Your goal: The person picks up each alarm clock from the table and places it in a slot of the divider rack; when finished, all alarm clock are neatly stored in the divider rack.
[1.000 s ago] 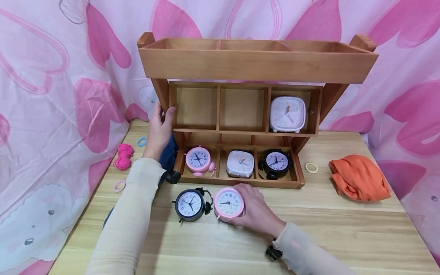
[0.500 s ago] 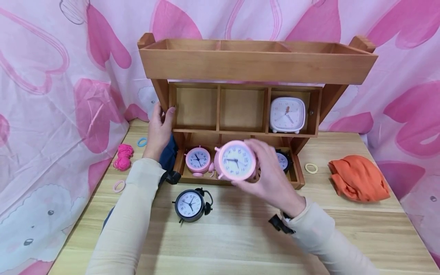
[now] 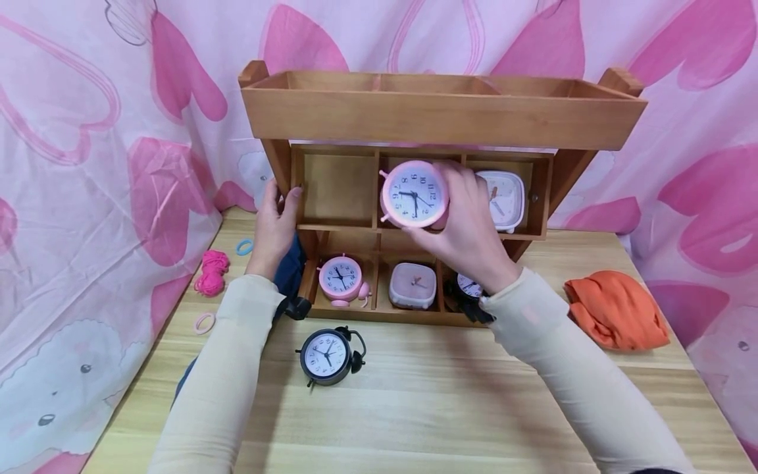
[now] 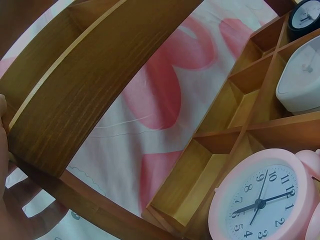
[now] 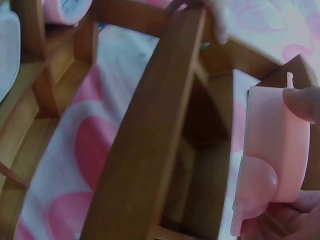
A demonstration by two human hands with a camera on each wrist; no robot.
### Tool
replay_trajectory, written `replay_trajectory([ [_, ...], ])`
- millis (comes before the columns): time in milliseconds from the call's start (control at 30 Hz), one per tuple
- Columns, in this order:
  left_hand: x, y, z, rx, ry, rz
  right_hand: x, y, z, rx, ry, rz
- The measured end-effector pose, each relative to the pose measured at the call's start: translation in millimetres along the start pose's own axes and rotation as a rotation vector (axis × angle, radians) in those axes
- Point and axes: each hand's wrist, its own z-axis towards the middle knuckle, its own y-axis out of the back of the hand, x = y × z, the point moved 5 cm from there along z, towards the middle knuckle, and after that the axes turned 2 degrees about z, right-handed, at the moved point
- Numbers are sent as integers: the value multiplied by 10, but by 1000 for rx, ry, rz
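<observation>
My right hand (image 3: 470, 227) holds a pink twin-bell alarm clock (image 3: 414, 195) turned on its side, in front of the middle compartment of the shelf's middle tier. In the right wrist view, thumb and fingers pinch the pink clock's body (image 5: 275, 140) across its rim. At the shelf's left end, my left hand (image 3: 275, 224) grips the side of the wooden shelf (image 3: 438, 117), thumb in front. A white square clock (image 3: 505, 201) stands in the right middle-tier compartment, partly covered by the right hand. A black twin-bell alarm clock (image 3: 324, 356) lies face up on the table.
The bottom tier holds a pink clock (image 3: 340, 278), a white clock (image 3: 412, 286) and a black clock (image 3: 468, 287) partly behind the right sleeve. Orange cloth (image 3: 616, 309) lies at right; pink yarn (image 3: 212, 272) and hair ties (image 3: 204, 322) lie at left.
My right hand has lifted the pink clock from the table beside the black one, up past the bottom tier to the middle tier. The left hand stays on the shelf.
</observation>
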Motion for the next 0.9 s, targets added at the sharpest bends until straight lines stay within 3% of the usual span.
replay_trajectory([
  [167, 4, -4, -5, 5, 3, -7, -137, -179, 109, 13, -41, -38],
  [400, 2, -7, -18, 6, 0, -2, -284, -378, 81, 46, -86, -152],
  [667, -8, -4, -22, 7, 7, 4, -264, -395, 43, 111, -95, -214],
  [900, -18, 4, -10, -3, -6, 4, -115, -306, -25, 80, -33, -153],
])
